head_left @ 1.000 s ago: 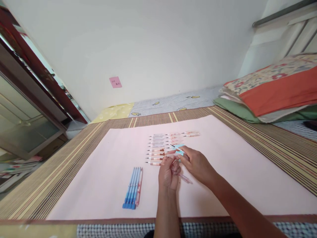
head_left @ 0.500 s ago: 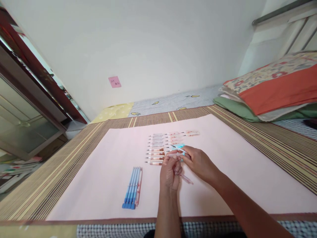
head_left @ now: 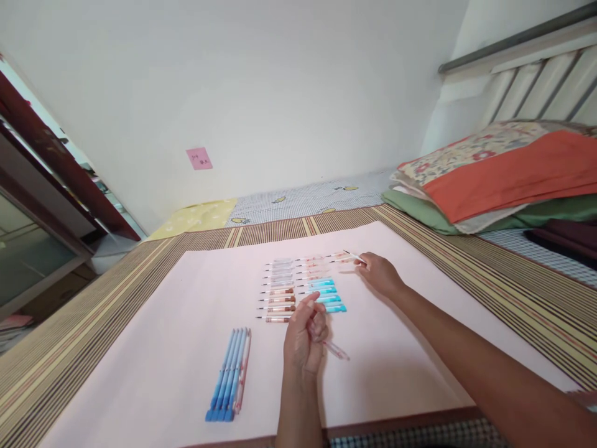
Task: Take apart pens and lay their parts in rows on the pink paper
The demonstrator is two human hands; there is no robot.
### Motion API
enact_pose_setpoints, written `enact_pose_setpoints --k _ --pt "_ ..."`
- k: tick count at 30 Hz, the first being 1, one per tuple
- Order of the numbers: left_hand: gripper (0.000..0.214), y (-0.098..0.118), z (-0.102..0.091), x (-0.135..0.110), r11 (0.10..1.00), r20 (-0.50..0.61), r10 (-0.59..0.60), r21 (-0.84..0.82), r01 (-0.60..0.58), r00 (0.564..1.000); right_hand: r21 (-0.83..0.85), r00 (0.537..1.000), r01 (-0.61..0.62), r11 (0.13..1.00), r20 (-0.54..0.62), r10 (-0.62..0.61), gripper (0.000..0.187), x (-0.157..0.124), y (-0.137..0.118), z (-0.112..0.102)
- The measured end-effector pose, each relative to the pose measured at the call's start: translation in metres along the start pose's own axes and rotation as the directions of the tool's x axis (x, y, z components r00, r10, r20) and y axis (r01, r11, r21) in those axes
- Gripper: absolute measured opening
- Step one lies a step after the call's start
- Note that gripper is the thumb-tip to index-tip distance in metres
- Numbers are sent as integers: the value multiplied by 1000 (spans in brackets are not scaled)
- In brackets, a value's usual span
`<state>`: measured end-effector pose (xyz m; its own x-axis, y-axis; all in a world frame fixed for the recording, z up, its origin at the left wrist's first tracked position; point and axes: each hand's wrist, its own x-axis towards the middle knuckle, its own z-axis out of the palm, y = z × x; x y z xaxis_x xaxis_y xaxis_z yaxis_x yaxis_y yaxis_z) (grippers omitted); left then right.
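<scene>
My right hand pinches a slim white pen refill with a dark tip, just above the far right end of the pen rows. Nearer to me, my left hand is curled round a clear, pinkish pen barrel, whose end sticks out to the right. Two columns of pen parts lie beyond it: clear barrels and brown ones on the left, pink-orange patterned ones and bright blue ones on the right. Dark-tipped refills lie among them. My left hand partly covers the nearest pieces.
A pale pink sheet covers much of the striped mat. Several blue pens and one pink patterned pen lie together at front left. Folded bedding is piled at the right; a pink note sticks to the wall.
My right hand has moved away from my left, forward and right, carrying the refill to the far end of the rows. My left hand keeps the barrel. The view has shifted slightly.
</scene>
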<state>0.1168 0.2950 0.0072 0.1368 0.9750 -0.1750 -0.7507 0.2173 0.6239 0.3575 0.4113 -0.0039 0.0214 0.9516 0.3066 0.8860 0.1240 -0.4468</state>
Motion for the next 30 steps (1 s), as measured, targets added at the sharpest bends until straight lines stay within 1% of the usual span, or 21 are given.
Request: enact_pose_setpoints --k 4,8,14,24,30 --pt "44 1 -2 1 1000 -11 13 6 -13 1000 -33 999 -37 999 -11 37 17 15 12 18" --pt "42 2 -3 2 1000 -29 10 -4 -10 1000 -58 998 -54 997 -18 53 17 21 23 27" --pt "43 -2 0 3 1000 -28 1 14 -1 1000 -64 999 -53 997 -5 52 15 21 32 32" --pt "43 -4 0 3 999 -41 -6 31 7 999 -46 998 -55 997 -20 54 11 23 30 38" --pt "41 -5 1 2 999 -46 -9 39 11 999 -42 998 -54 998 -32 53 8 26 34 40"
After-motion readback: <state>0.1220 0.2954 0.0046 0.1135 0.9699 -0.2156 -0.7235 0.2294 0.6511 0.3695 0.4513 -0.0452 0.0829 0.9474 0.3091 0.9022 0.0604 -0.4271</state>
